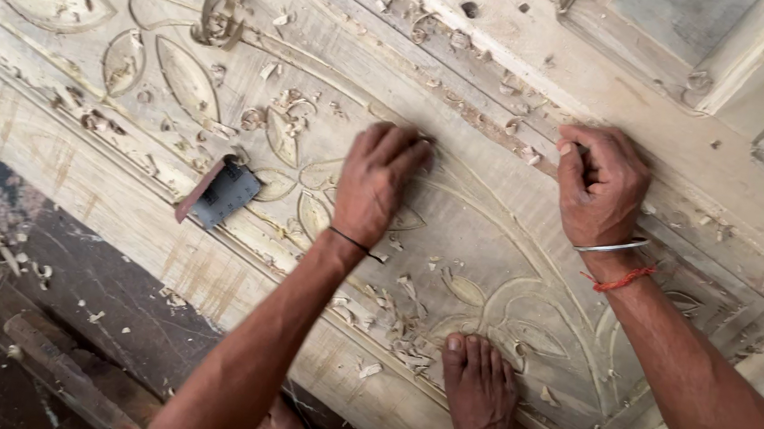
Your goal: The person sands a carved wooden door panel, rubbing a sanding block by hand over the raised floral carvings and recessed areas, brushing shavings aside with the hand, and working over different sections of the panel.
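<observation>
A pale carved wooden panel (pixel 488 240), cut with leaf and arc shapes, fills the view and lies flat on the floor. The left hand (pixel 377 183) is pressed on its centre, fingers curled together over something hidden. The right hand (pixel 601 185) is closed in a fist near the upper border; what it grips cannot be told. A bare foot (pixel 479 393) is planted on the lower edge. Wood shavings (pixel 397 319) are scattered about, and a slip onto the carving could be caused by them. A small grey block (pixel 222 193) with a reddish edge lies left; no labels are seen.
</observation>
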{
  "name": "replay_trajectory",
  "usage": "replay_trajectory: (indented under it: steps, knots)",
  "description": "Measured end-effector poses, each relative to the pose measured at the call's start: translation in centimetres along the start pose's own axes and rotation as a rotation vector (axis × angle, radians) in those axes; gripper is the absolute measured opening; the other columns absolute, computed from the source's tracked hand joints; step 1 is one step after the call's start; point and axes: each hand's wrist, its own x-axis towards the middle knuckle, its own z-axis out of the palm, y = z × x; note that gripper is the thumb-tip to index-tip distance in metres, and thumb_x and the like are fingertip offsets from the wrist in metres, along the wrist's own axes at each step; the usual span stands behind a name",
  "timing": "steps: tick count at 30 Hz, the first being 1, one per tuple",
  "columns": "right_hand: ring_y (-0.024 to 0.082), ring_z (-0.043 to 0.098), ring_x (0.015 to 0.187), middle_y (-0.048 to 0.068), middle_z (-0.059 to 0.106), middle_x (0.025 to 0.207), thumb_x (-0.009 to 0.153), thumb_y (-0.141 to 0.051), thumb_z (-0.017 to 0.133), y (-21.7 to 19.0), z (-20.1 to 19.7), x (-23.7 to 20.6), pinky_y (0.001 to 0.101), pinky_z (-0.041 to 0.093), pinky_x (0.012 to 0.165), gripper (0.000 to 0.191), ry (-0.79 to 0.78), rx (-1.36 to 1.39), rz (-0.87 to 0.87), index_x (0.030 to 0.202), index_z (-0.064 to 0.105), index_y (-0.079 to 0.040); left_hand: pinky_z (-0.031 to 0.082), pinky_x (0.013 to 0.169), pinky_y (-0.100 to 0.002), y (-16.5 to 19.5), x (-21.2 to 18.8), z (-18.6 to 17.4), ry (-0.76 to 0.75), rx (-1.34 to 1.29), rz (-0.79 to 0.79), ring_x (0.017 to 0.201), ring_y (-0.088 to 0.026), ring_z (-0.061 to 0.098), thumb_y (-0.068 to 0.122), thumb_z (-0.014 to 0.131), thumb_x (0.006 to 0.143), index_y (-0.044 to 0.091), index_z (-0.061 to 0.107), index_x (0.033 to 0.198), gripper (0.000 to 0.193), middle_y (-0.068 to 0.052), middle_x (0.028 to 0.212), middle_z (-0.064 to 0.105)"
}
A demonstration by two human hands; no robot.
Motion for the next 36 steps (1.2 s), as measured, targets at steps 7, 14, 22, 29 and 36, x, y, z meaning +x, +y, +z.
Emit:
replay_trajectory:
  steps: [7,14,22,29,36]
  knots:
    - [0.013,0.055,0.07,0.012,0.067,0.102,0.107,0.003,0.066,0.5,-0.2,-0.1,0.0281,0.043,0.06,0.011,-0.004,-0.021,-0.006,0.116,0.071,0.003,0.048,0.107,-0.046,-1.9,-0.5,0.5,0.023,0.03,0.078,0.124,-0.031,0.057,0.013,0.073,0.092,0.013,0.078,0.117,0.026,-0.006,0.129,0.07]
    - [0.012,0.057,0.07,0.011,0.066,0.098,0.108,0.004,0.067,0.8,-0.3,-0.4,0.0259,0.044,0.059,0.006,0.005,-0.082,-0.069,0.112,0.072,0.004,0.047,0.114,-0.045,1.3,-0.7,1.9,0.038,-0.115,0.123,0.131,-0.033,0.054,0.009,0.075,0.092,0.009,0.076,0.117,0.025,-0.008,0.135,0.066]
    - [0.009,0.058,0.069,0.012,0.068,0.102,0.109,0.005,0.066,1.0,-0.2,-0.5,0.024,0.045,0.059,0.008,-0.012,-0.041,-0.028,0.114,0.071,0.005,0.046,0.116,-0.044,-2.1,-0.3,1.2,0.046,-0.072,-0.081,0.132,-0.032,0.055,0.009,0.071,0.094,0.009,0.076,0.116,0.023,-0.01,0.132,0.066]
    - [0.012,0.057,0.07,0.01,0.069,0.101,0.104,0.005,0.064,1.6,-0.3,-0.5,0.027,0.043,0.059,0.015,-0.007,-0.064,-0.005,0.116,0.073,0.003,0.046,0.113,-0.043,1.8,-2.1,3.0,-0.038,-0.2,0.12,0.128,-0.033,0.056,0.013,0.068,0.095,0.001,0.072,0.122,0.03,-0.014,0.135,0.06]
    - [0.017,0.058,0.07,0.012,0.066,0.094,0.108,0.004,0.068,1.2,-0.4,-0.6,0.0298,0.045,0.064,0.005,0.007,-0.079,-0.06,0.11,0.072,0.003,0.049,0.108,-0.042,-2.0,-0.9,0.3,0.045,-0.147,-0.053,0.124,-0.028,0.058,0.01,0.073,0.092,0.005,0.076,0.111,0.02,-0.01,0.128,0.064]
